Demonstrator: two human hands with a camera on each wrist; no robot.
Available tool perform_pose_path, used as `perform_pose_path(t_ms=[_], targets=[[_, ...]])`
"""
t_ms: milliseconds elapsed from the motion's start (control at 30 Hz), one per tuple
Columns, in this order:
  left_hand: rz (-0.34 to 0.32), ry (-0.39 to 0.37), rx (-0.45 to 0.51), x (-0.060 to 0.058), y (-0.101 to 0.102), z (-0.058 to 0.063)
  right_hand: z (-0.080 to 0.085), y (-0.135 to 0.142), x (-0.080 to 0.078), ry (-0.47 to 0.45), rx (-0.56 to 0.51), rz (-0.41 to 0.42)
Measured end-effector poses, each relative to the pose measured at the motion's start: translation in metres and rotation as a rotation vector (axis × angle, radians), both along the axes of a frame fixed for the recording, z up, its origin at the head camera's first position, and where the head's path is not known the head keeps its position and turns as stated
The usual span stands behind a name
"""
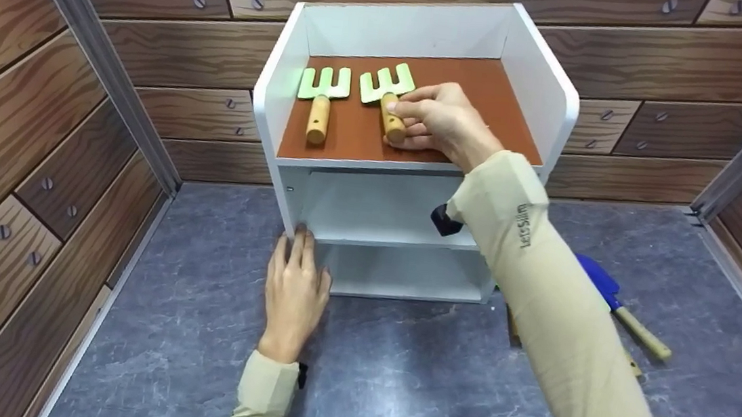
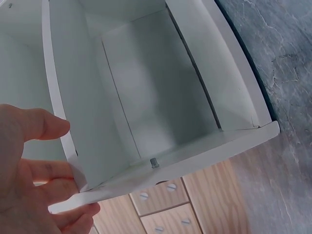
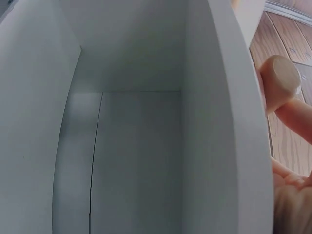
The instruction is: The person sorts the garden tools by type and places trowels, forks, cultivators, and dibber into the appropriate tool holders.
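My right hand (image 1: 444,121) pinches the wooden handle of a green three-pronged hand fork (image 1: 392,118) over the brown top of a small white shelf unit (image 1: 402,240). In the right wrist view, the rounded handle end (image 3: 285,78) shows beside the thumb, while the prongs are hidden. A second matching hand fork (image 1: 319,118) lies to the left on the same top, prongs pointing to the back. My left hand (image 1: 295,290) rests its fingers on the unit's left front edge, by the middle shelf. In the left wrist view, its thumb (image 2: 46,126) is near the shelf's edge.
Low white walls (image 1: 548,69) border the top at the back and sides. Right of the unit, partly behind my sleeve, a blue-bladed tool (image 1: 641,333) with a wooden handle lies on the grey floor (image 1: 193,355). Wood-patterned panels (image 1: 670,67) stand around.
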State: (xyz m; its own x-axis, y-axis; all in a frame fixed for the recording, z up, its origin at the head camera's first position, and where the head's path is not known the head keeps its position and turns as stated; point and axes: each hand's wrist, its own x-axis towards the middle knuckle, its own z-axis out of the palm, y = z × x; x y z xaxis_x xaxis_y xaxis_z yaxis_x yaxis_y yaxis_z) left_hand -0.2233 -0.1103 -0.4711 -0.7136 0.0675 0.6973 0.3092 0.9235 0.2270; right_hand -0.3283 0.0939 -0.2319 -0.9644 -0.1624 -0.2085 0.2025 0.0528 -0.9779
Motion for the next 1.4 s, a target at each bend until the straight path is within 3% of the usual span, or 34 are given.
perform_pose_path(t_ms=[633,933,1400], targets=[[0.002,0.014,0.003,0.001,0.001,-0.001,-0.003,-0.01,0.001,0.106,0.171,-0.08],[-0.001,0.009,0.004,0.0,0.002,-0.004,-0.005,-0.003,0.004,0.088,0.061,-0.088],[-0.002,0.007,0.002,0.001,0.001,0.001,-0.004,0.039,0.032,0.14,-0.039,0.031]])
